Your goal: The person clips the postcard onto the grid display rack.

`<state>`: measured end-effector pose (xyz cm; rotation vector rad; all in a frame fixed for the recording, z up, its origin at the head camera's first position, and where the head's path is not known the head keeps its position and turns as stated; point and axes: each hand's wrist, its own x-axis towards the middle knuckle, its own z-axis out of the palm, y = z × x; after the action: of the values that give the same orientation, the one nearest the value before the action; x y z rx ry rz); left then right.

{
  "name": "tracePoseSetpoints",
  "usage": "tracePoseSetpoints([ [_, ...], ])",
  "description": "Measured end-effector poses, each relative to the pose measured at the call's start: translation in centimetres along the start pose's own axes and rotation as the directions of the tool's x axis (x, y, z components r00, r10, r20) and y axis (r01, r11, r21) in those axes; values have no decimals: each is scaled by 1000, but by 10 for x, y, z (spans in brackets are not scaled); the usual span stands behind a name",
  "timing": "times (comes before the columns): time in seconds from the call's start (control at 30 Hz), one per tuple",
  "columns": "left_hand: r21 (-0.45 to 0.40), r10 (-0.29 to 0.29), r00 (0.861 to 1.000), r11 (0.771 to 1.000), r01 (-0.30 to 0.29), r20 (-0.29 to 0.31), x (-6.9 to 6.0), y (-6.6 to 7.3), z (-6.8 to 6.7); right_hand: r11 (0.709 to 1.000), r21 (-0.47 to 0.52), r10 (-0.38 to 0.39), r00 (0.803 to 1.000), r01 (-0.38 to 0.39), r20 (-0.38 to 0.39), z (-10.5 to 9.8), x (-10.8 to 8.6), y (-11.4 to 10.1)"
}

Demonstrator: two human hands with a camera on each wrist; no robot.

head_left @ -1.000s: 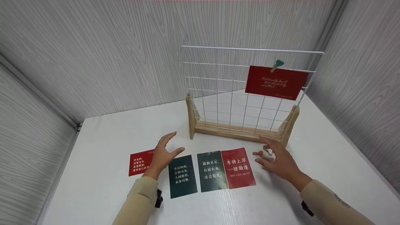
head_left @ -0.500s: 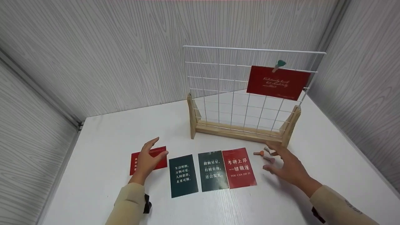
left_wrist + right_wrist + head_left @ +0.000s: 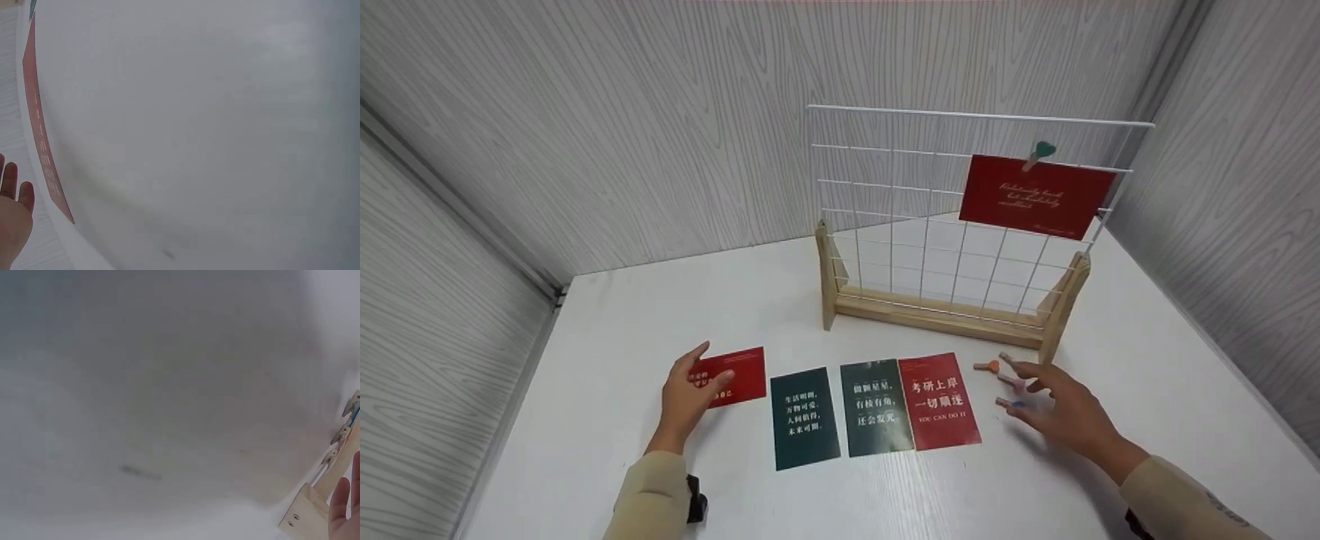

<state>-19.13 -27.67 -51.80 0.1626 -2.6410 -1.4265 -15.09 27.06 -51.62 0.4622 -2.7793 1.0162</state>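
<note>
In the head view my left hand [image 3: 684,401] is over the left part of a red printed card [image 3: 742,379], its fingers and thumb apart and gripping nothing. Whether it touches the card I cannot tell. On the right, my right hand [image 3: 1072,416] reaches over small wooden clips, thumb and forefinger spread around them. An orange-topped clip [image 3: 988,367], a pink-topped clip [image 3: 1011,381] and a blue-topped clip [image 3: 1011,403] show there; the hand partly covers some. Only fingertips [image 3: 10,180] of the left hand and fingers [image 3: 340,503] of the right appear at the wrist views' edges.
Between the hands lie two dark green cards [image 3: 805,420] [image 3: 877,431] and another red card [image 3: 939,427]. Behind stands a white wire grid [image 3: 928,225] on a wooden base [image 3: 937,321]. A green heart clip [image 3: 1043,150] holds a red card [image 3: 1035,199] on it.
My left hand has moved left and back from beside the green card, uncovering the red card's right part. My right hand has drawn slightly right and down, revealing more clips.
</note>
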Motion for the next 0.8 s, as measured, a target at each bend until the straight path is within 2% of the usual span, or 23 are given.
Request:
tracePoseSetpoints([
  [0.2, 3, -57, 998, 998, 57, -14, -1, -9, -8, 1000, -20, -9, 1000, 9, 21, 0, -4, 5],
  [0.33, 8, -90, 996, 996, 90, -25, -1, -13, -12, 999, -29, 20, 999, -19, 44, 1, -5, 6],
  [0.53, -26, -150, 988, 988, 150, -30, -2, -20, -18, 997, -47, 67, 994, -64, 80, 3, -6, 6],
  [0.8, -13, -162, 986, 987, 162, -39, -5, -28, -23, 994, -58, 94, 990, -88, 101, 7, -7, 7],
])
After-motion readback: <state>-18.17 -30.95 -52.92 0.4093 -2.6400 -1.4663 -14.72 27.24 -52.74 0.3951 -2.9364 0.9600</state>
